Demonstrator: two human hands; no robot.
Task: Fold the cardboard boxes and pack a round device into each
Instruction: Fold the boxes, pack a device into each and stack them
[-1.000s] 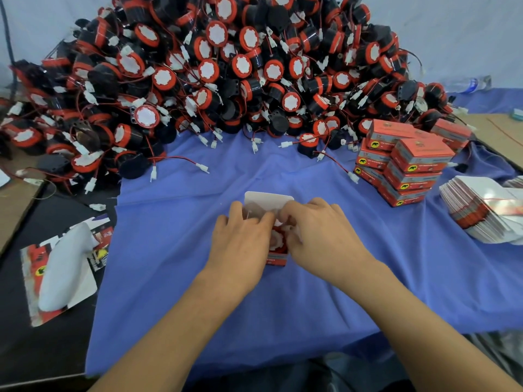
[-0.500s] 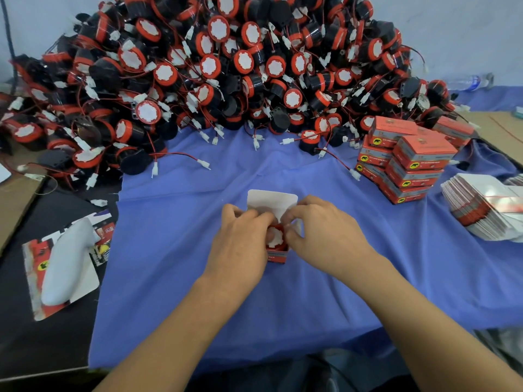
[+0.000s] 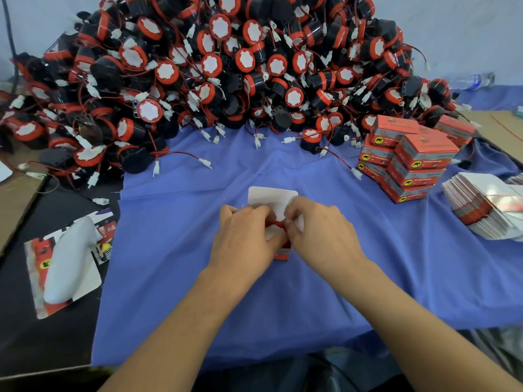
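While both hands press a round device (image 3: 276, 232) into the small box (image 3: 283, 251) at the middle of the blue surface (image 3: 396, 278), the left hand (image 3: 244, 239) and right hand (image 3: 319, 230) have fingers gripping the box. Its white flap (image 3: 271, 195) stands open. Finished boxes (image 3: 410, 159) sit at two o'clock. A huge pile of devices (image 3: 212, 66) waits at twelve o'clock, so lots is left.
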